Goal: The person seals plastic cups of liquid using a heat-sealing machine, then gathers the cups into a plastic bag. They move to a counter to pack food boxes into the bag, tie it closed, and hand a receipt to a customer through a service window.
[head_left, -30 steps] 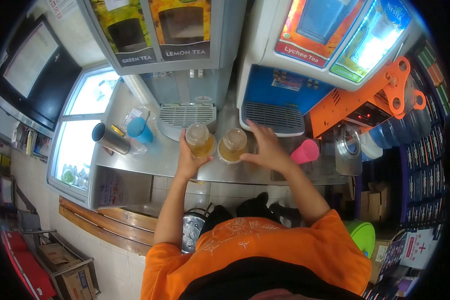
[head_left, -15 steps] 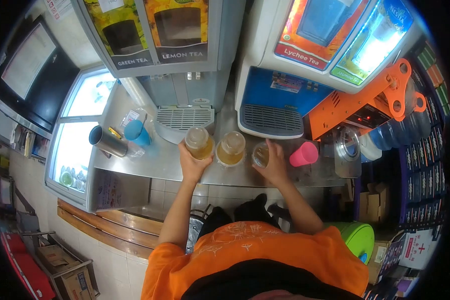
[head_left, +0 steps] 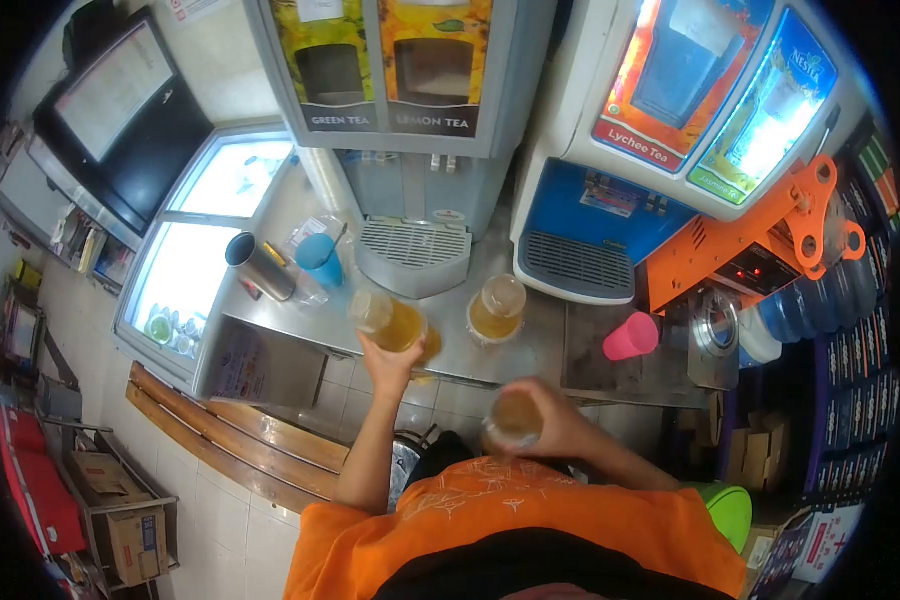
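Observation:
My left hand (head_left: 388,364) is wrapped round a see-through plastic cup of yellow drink (head_left: 398,328), tilted to the left, at the counter's front edge. A paler see-through cup or dome tops it. My right hand (head_left: 562,425) grips another see-through plastic cup with a brownish-yellow drink (head_left: 513,420), held off the counter close to the orange shirt and slightly blurred. Between the hands, further back, a third cup of yellow drink (head_left: 496,326) stands upright on the counter with a similar see-through top. To its right is a pink cup (head_left: 631,337), lying tilted.
Behind the steel counter (head_left: 450,310) stand a grey tea dispenser (head_left: 410,190) and a white-and-blue one (head_left: 580,230). A steel tumbler (head_left: 261,268) and blue cup (head_left: 319,260) are at left. An orange sealing machine (head_left: 745,245) stands at right.
My right hand has lifted its cup off the counter and brought it toward my body. My left hand has tilted its cup and drawn it away from the middle cup. The camera view has shifted.

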